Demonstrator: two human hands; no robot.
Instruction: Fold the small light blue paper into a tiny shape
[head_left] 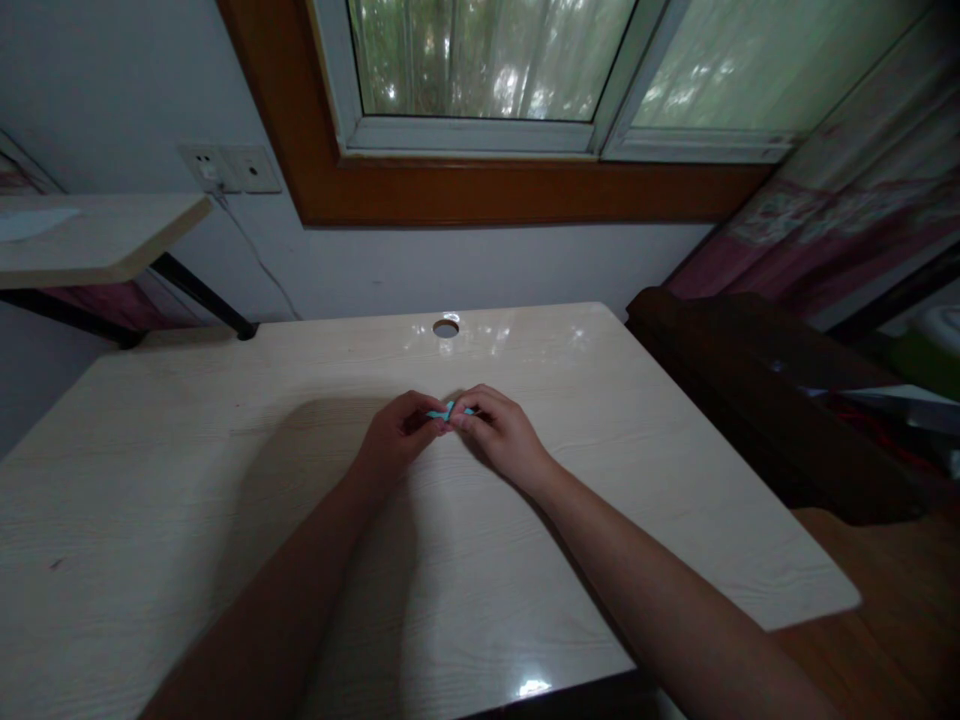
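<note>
While both forearms reach over the pale desk (525, 580), 2 hands meet at a small turquoise piece (449, 409).
Above the desk's middle, a little nearer than the round hole (445, 328) by the far edge, the left hand (391, 432) pinches the piece's left end between thumb and bent fingers, and the right hand (504, 428) grips the other end the same way, so both grasps are narrow and the fingertips nearly touch; the piece's full shape is hidden, and whether it rests on the desk I cannot tell; at the far left a shelf (105, 268) stands on black legs, a white cord (259, 262) runs down from the wall sockets (253, 170), and a window (491, 60) sits above.
</note>
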